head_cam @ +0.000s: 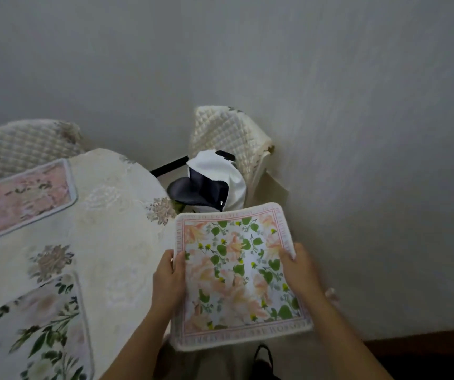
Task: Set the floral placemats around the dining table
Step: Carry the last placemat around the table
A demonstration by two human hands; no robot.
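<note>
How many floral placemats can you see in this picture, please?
3: a pink one at the table's far left, a green-leafed one at its near left edge, and one held in both hands. Others may lie out of frame.

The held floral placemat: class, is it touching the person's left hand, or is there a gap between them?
Touching. The head view shows the left hand gripping the held placemat at its left edge, thumb on top.

Both bare forearms enter from 6 o'clock, angled toward 12. Left hand [169,281] clamps the placemat [236,278] at its 9 o'clock edge, thumb on top. Right hand [301,270] clamps the 3 o'clock edge, thumb on top.
</note>
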